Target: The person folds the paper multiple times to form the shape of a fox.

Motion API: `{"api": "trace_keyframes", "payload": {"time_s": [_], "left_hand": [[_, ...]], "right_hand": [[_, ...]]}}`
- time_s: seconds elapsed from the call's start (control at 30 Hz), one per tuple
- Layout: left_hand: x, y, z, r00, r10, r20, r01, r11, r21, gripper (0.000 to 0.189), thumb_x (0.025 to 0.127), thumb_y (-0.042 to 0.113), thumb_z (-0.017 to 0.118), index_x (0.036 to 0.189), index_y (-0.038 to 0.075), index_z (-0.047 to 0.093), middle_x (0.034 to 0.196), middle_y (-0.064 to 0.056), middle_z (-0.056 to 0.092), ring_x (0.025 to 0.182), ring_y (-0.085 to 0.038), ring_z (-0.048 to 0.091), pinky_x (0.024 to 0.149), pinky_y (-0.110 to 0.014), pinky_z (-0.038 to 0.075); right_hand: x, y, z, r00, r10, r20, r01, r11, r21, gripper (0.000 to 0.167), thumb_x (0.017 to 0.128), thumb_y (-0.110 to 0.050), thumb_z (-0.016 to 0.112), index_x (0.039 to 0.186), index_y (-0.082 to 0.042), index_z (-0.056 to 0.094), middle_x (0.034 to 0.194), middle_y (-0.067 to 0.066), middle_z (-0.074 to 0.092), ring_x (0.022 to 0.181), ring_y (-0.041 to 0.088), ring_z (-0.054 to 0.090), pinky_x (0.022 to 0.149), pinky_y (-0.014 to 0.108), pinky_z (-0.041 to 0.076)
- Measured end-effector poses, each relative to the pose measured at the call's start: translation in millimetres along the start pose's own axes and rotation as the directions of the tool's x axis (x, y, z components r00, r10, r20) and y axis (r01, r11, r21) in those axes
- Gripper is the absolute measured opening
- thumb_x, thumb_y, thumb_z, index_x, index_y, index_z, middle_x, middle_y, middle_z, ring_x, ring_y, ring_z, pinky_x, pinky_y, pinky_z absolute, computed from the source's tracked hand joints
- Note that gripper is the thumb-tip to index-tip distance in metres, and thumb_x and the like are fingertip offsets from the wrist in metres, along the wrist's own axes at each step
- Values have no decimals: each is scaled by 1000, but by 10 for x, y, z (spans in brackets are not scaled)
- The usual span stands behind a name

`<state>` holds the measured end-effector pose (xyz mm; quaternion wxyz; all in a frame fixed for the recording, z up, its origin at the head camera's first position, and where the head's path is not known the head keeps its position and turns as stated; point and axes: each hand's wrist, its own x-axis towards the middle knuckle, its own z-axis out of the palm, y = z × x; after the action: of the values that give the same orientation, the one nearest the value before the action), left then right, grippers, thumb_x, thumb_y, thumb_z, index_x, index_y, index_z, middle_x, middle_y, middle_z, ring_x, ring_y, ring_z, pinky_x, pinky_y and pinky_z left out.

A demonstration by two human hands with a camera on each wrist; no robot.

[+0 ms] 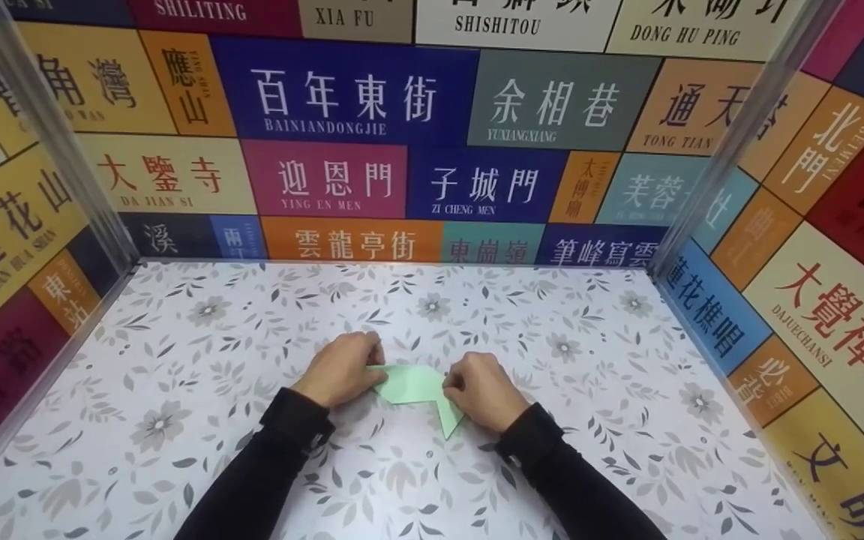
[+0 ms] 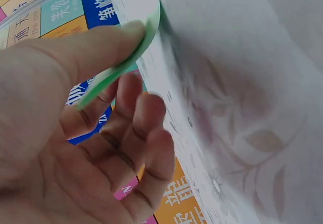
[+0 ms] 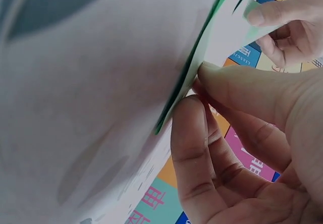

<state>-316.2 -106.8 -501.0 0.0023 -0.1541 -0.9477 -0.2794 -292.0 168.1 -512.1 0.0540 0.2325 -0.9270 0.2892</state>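
A folded piece of light green paper [image 1: 408,384] lies low over the table between both hands, with a pointed flap hanging toward the near side at its right end. My left hand [image 1: 343,371] pinches its left end; in the left wrist view the thumb lies on top of the paper [image 2: 132,58], which bends up at the edge, and curled fingers are beneath. At the right end, my right hand [image 1: 486,391] holds the paper between thumb and fingertips. Seen from the right wrist, the folded layers of the paper [image 3: 222,37] stand slightly apart along the edge.
The white table [image 1: 327,480] has a grey floral and leaf print. Panels with coloured blocks of Chinese lettering surround it: a back wall [image 1: 357,90], a left wall [image 1: 4,232] and a right wall [image 1: 814,285]. Clear strips run along the corners.
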Motion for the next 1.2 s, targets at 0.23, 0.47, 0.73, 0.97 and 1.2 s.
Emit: {"api": "trace_keyframes", "payload": {"time_s": [0.23,0.47,0.73,0.97,1.2], "left_hand": [[-30,30,-34,1000,25,12,-24,998,-65,11,94,16,94,97,17,84,92,1,81,81,-16,70,83,-41,62],[-64,84,-60,993,100,56,-92,987,-129,8,97,19,94,100,19,86,97,-1,86,82,-12,73,81,-37,65],[-96,157,1,974,210,89,-187,959,-215,7,99,17,91,103,15,85,109,-7,90,105,-25,86,100,-49,71],[-117,202,56,956,269,116,-235,942,-241,7,101,15,89,103,12,84,112,-10,90,113,-32,87,108,-52,69],[-133,213,89,941,322,107,-290,927,-240,6,99,12,89,100,13,83,113,-10,91,121,-33,87,110,-52,69]], "right_hand": [[18,16,2,1000,-13,-8,13,1000,-20,9,92,4,87,92,-5,90,87,7,87,82,21,79,78,35,66],[11,14,3,999,-27,-25,27,1000,-14,8,91,4,89,91,-5,90,87,6,86,82,22,79,79,37,67],[4,3,9,1000,-15,-18,14,1000,-23,9,92,4,91,97,-3,88,89,8,84,83,23,77,79,39,65],[3,5,11,1000,-20,-20,19,999,-30,10,92,4,91,100,-2,89,91,10,85,86,27,79,81,44,67],[-11,13,14,999,-31,-29,31,999,-19,12,89,6,89,99,-1,89,91,12,86,86,29,80,82,45,67]]}}
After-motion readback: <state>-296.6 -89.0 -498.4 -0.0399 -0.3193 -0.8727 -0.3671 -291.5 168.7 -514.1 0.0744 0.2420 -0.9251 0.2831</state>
